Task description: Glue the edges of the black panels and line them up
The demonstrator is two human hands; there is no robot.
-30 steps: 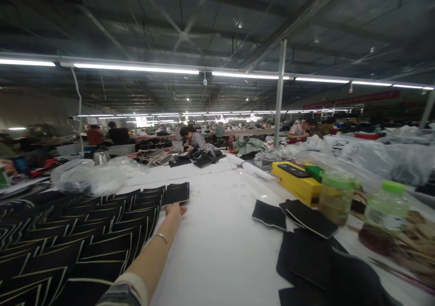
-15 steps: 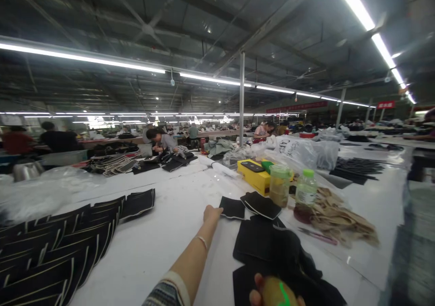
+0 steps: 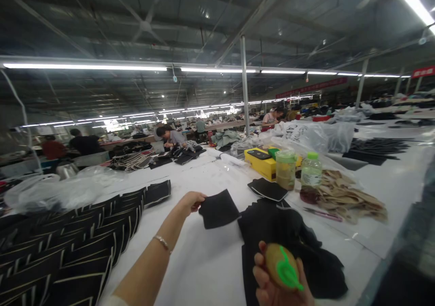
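Left hand (image 3: 190, 202): your fingers now pinch the near edge of a black fabric piece (image 3: 218, 210), lifted off the white worktop (image 3: 204, 260); half a second ago that hand only touched the piece where it lay flat beside the dark stack.

Right hand (image 3: 277, 288): your fingers are wrapped around a yellowish oval tool with a green clip (image 3: 283, 265), held low, just above the heap of black cut pieces (image 3: 288, 242), and risen further into view.

Laid-out row of black pieces with pale edging (image 3: 84, 238): at your left, well apart from the lifted piece.

Yellow box (image 3: 263, 166), jar (image 3: 286, 169), bottle (image 3: 311, 169): beyond the heap.
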